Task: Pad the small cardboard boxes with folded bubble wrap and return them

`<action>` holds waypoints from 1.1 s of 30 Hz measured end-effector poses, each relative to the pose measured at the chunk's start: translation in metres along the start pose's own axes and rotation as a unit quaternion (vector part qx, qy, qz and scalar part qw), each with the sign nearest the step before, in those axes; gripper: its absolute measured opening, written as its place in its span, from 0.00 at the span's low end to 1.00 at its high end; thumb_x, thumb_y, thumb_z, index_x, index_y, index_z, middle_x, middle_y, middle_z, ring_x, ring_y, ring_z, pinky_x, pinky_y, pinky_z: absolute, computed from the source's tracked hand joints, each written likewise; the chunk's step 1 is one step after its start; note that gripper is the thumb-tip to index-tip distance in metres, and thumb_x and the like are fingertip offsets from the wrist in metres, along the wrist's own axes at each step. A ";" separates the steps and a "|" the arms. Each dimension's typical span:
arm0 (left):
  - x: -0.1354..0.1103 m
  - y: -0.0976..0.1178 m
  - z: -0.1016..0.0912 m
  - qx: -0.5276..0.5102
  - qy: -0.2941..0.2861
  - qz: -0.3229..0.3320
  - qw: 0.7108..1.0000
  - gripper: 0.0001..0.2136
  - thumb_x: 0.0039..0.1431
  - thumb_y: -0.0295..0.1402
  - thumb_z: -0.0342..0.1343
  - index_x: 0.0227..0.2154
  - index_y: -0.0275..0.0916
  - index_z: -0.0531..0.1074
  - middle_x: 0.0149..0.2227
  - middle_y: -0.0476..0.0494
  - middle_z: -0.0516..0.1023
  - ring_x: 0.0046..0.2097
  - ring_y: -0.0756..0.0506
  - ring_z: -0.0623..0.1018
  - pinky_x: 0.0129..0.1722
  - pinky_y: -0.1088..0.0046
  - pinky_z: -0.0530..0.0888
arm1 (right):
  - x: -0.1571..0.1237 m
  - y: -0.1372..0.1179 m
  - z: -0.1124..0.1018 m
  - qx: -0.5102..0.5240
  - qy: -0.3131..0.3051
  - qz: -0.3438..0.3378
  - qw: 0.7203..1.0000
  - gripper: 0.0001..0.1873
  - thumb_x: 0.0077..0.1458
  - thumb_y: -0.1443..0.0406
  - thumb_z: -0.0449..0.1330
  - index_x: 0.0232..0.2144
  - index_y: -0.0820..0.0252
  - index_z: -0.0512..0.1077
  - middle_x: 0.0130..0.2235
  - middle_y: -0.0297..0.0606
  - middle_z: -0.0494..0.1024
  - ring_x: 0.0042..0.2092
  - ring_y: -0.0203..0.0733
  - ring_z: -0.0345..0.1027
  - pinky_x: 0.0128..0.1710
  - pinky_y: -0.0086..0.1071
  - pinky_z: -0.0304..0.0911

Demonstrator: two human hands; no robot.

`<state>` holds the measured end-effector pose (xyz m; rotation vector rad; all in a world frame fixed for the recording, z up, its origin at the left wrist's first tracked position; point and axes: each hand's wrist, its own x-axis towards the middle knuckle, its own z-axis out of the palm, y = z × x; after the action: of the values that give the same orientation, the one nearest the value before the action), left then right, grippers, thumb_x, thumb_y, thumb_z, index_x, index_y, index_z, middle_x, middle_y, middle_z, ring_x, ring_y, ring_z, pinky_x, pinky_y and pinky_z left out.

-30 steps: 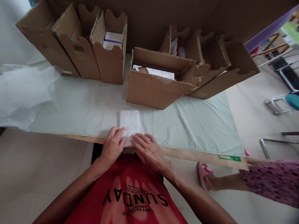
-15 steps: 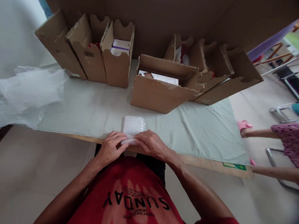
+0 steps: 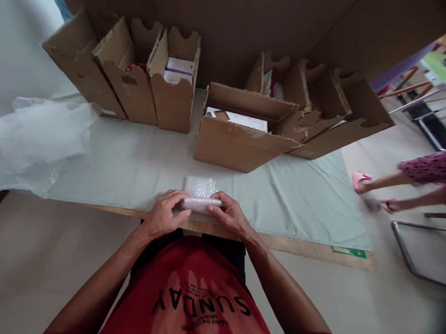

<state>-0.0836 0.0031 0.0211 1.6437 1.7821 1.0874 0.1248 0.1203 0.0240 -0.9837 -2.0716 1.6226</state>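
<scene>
A small flat item wrapped in bubble wrap (image 3: 201, 194) lies at the near edge of the table (image 3: 303, 197), its near edge rolled up. My left hand (image 3: 165, 215) grips the roll's left end with curled fingers. My right hand (image 3: 229, 214) pinches the right end, thumb on top. Both hands rest at the table's front edge, just above my red shirt.
Several open cardboard boxes (image 3: 239, 131) stand along the back of the table, some holding small cartons. A heap of clear plastic sheet (image 3: 35, 142) lies at the left end. Another person's legs in pink slippers (image 3: 361, 179) pass on the right, near a metal chair frame (image 3: 418, 256).
My hands have lifted and rolled the near edge of the bubble wrap over the item. The other person has walked away to the right.
</scene>
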 end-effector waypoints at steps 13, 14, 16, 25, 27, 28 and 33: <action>0.027 -0.001 0.018 0.166 0.055 -0.134 0.975 0.07 0.61 0.35 0.57 0.38 0.39 0.76 0.36 0.43 0.79 0.35 0.45 0.76 0.35 0.70 0.70 | 0.030 -0.006 0.000 -0.379 0.110 -0.055 0.917 0.26 0.61 0.61 0.62 0.60 0.61 0.68 0.59 0.55 0.73 0.57 0.58 0.69 0.54 0.50 0.65; 0.028 -0.002 0.020 0.186 0.069 -0.127 0.972 0.10 0.60 0.34 0.58 0.43 0.39 0.76 0.39 0.41 0.80 0.37 0.43 0.77 0.37 0.69 0.71 | 0.036 -0.010 -0.003 -0.401 0.087 -0.065 0.910 0.28 0.60 0.62 0.63 0.61 0.61 0.67 0.61 0.56 0.72 0.58 0.60 0.68 0.55 0.51 0.64; 0.029 -0.003 0.022 0.210 0.079 -0.125 0.966 0.15 0.60 0.34 0.59 0.50 0.40 0.75 0.42 0.39 0.80 0.40 0.42 0.79 0.38 0.68 0.72 | 0.048 -0.016 -0.010 -0.422 0.027 -0.076 0.903 0.29 0.59 0.64 0.64 0.61 0.62 0.68 0.59 0.56 0.74 0.57 0.59 0.68 0.54 0.51 0.64; 0.023 -0.002 0.018 0.094 0.059 -0.167 0.980 0.23 0.56 0.35 0.61 0.56 0.36 0.72 0.46 0.37 0.80 0.43 0.41 0.80 0.46 0.61 0.76 | 0.055 -0.032 -0.024 -0.336 -0.104 -0.046 0.935 0.03 0.53 0.65 0.64 0.30 0.58 0.74 0.30 0.36 0.77 0.34 0.42 0.68 0.34 0.32 0.57; 0.016 0.001 0.017 0.005 0.074 -0.155 0.985 0.28 0.54 0.37 0.62 0.58 0.36 0.70 0.50 0.36 0.80 0.47 0.40 0.80 0.49 0.60 0.76 | 0.037 -0.030 -0.024 -0.254 -0.068 -0.051 0.963 0.05 0.54 0.63 0.63 0.30 0.58 0.72 0.30 0.34 0.76 0.33 0.40 0.67 0.34 0.31 0.57; 0.013 0.003 0.016 -0.048 0.069 -0.154 0.984 0.30 0.53 0.38 0.63 0.60 0.36 0.68 0.51 0.36 0.79 0.48 0.40 0.80 0.50 0.61 0.77 | 0.027 -0.028 -0.023 -0.212 -0.042 -0.056 0.975 0.06 0.55 0.62 0.63 0.32 0.59 0.72 0.32 0.34 0.76 0.34 0.40 0.67 0.35 0.31 0.59; 0.005 0.028 0.009 -0.214 -0.034 -0.170 0.961 0.21 0.59 0.39 0.56 0.53 0.36 0.74 0.43 0.41 0.83 0.43 0.43 0.81 0.44 0.66 0.78 | -0.017 -0.018 -0.019 -0.155 0.031 -0.093 0.983 0.17 0.60 0.51 0.62 0.40 0.57 0.73 0.41 0.40 0.79 0.43 0.46 0.73 0.46 0.38 0.66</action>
<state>-0.0607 0.0092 0.0398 1.0597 1.5705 1.1377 0.1434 0.1200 0.0493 -0.8886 -2.3405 1.1883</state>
